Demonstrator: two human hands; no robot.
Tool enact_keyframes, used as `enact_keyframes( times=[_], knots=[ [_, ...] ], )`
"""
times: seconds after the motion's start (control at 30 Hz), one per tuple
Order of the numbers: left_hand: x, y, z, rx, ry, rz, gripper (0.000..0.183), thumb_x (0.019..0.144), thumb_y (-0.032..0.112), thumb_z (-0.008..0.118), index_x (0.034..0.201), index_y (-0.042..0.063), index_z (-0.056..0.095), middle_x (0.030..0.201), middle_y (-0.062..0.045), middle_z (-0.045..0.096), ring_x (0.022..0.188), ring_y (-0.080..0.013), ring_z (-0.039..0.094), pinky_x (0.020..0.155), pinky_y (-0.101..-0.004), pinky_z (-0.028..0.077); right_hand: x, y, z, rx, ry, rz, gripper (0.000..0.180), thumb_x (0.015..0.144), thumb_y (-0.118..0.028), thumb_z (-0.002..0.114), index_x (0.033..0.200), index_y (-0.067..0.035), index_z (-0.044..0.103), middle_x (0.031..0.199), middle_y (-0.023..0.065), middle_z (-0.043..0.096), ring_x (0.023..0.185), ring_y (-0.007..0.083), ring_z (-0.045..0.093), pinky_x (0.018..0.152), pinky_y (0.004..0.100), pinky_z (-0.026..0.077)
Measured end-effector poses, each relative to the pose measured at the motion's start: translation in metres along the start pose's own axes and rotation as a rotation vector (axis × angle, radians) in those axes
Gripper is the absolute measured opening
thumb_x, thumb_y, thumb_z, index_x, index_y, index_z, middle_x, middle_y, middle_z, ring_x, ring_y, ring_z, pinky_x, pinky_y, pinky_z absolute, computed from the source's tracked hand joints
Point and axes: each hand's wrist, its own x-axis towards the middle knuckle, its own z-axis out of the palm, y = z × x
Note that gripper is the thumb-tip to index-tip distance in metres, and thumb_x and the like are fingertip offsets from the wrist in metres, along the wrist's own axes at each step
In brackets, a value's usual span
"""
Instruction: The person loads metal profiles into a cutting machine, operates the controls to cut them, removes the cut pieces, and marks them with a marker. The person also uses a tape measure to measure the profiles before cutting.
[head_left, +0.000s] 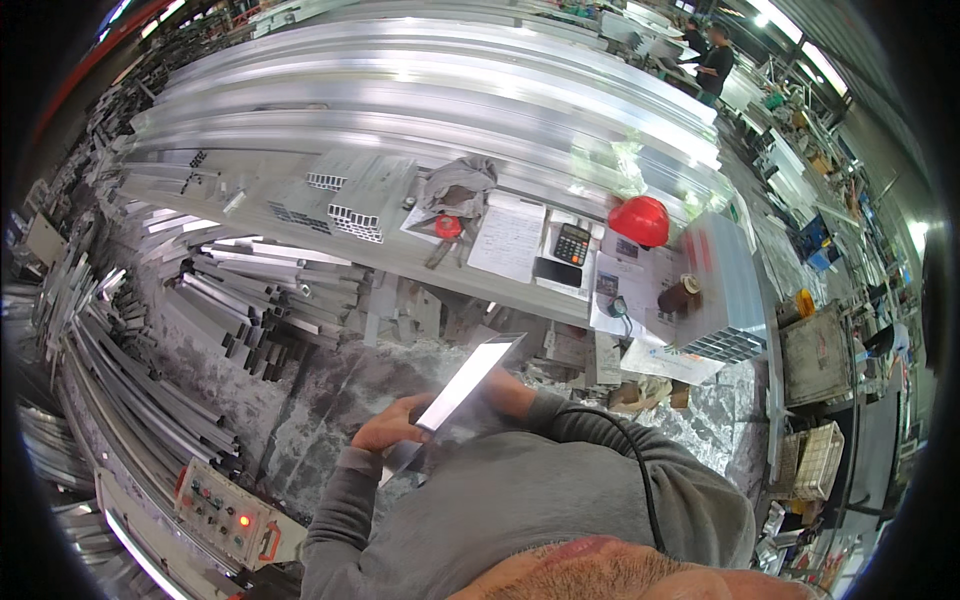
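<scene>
A short, bright aluminium profile (469, 382) is held up in front of my chest, tilted with its far end up to the right. My left hand (390, 425) grips its lower end, fingers and thumb around the edge. My right hand (510, 392) is at its other side, partly hidden behind the metal, so I cannot tell how its fingers lie. A second shiny surface (400, 461) shows below my left hand. On the bench beyond lie handwritten sheets (510, 236), a calculator (571, 245), a dark phone (559, 271), a red helmet (639, 220) and a red tape roll (448, 226).
Long profiles (420, 82) cover the bench's back, with stacked box sections (724, 300) at right. Cut pieces (247, 300) lie piled at left. A control box (225, 514) with a lit red lamp stands lower left. Two people (716, 64) stand at upper right.
</scene>
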Motion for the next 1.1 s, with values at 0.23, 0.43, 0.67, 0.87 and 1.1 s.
enact_keyframes(
  times=[0.23,0.43,0.67,0.87,1.1],
  knots=[
    [-0.017,-0.009,-0.005,-0.02,-0.06,0.047,0.115,0.061,0.058,0.09,0.149,-0.005,0.05,0.133,-0.009,0.063,0.122,-0.0191,0.056,0.106,-0.0321,0.042,-0.009,0.005,0.016,0.022,-0.073,-0.001,0.012,0.097,-0.01,0.061,0.098,-0.001,0.068,0.079,0.0039,0.063,0.064,0.0107,0.057,0.053,0.0315,0.046],
    [-0.015,-0.005,0.003,-0.074,-0.084,0.106,0.103,0.072,0.059,0.087,0.146,-0.004,0.053,0.132,-0.011,0.064,0.122,-0.0189,0.056,0.105,-0.0324,0.044,-0.002,0.04,-0.007,0.283,-0.097,0.052,0.016,0.104,-0.024,0.055,0.107,-0.009,0.061,0.077,0.0015,0.054,0.062,0.0124,0.05,0.052,0.0301,0.038],
    [-0.048,-0.024,0.002,0.012,0.415,0.158,0.091,0.085,0.063,0.076,0.143,-0.002,0.055,0.131,-0.012,0.065,0.118,-0.0243,0.06,0.1,-0.0371,0.049,-0.015,0.019,-0.082,0.92,0.208,0.134,0.015,0.102,-0.022,0.059,0.096,-0.01,0.052,0.081,0.005,0.054,0.068,0.0193,0.052,0.06,0.0348,0.042],
    [-0.059,0.032,-0.009,-0.112,0.547,0.435,0.08,0.075,0.049,0.088,0.132,0.0,0.062,0.118,-0.009,0.069,0.109,-0.0206,0.065,0.092,-0.0362,0.053,-0.042,-0.02,-0.084,0.68,0.235,-0.058,0.018,0.104,-0.024,0.061,0.108,-0.007,0.06,0.082,0.0062,0.058,0.068,0.0179,0.055,0.062,0.0334,0.045],
    [-0.044,0.062,0.024,0.316,0.861,0.487,0.065,0.069,0.011,0.09,0.127,0.0,0.063,0.121,-0.01,0.068,0.11,-0.021,0.065,0.095,-0.0373,0.053,-0.067,-0.056,-0.092,0.277,0.136,-0.297,0.015,0.102,-0.017,0.064,0.105,-0.002,0.065,0.082,0.0063,0.064,0.068,0.0147,0.059,0.064,0.0306,0.048]
  ],
)
